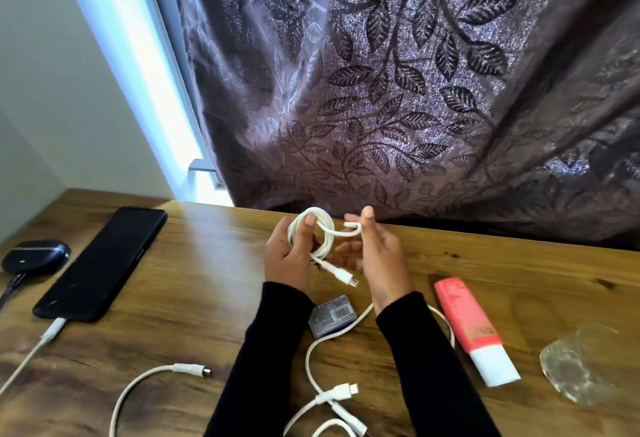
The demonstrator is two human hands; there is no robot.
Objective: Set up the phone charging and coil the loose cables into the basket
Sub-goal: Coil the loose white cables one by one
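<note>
A: How far along is it looking?

B: The phone (100, 263) is lying on the worktop (214, 298) with a charging cable (48, 331) plugged in, so that part seems done. The left hand (289, 256) is gripping a white cable coil (311, 232); the right hand (375, 256) is pinching its free end.

A: And what's remaining?

B: Two or three loose cables (318, 384) are waiting near the sleeves; they're tangling, so counting is unsure. One earbud case (36, 256), one pink tube (467, 329). No basket is showing.
</note>
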